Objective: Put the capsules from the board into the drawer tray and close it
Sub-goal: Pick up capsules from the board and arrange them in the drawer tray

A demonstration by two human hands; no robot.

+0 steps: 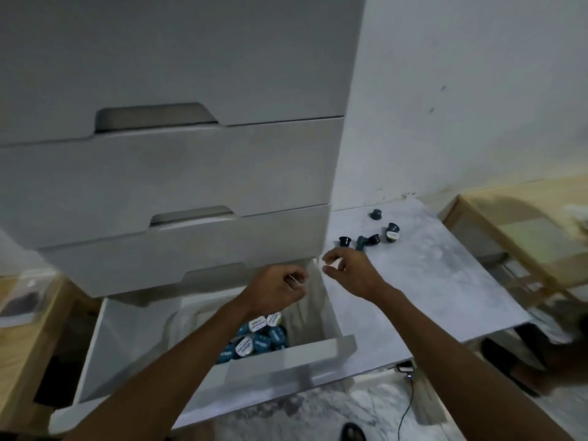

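Note:
The bottom drawer (280, 361) of a white drawer unit (178, 173) is pulled out. Several blue capsules with white lids (257, 338) lie inside it on a clear plastic liner (305, 310). My left hand (276, 289) hovers over the drawer's back right corner, its fingers curled around something with a pale edge, seemingly a capsule. My right hand (348, 273) is at the left edge of the grey marble board (429, 281) and pinches a white-lidded capsule (330, 266). Several dark capsules (374, 239) are left scattered at the board's far end; one (375, 214) stands apart.
The three upper drawers are shut. A light wooden shelf (509, 237) stands right of the board, and wooden furniture (19, 329) stands at the left. A black cable (407, 405) runs over the marble floor. A dark shoe (353, 432) is at the bottom edge.

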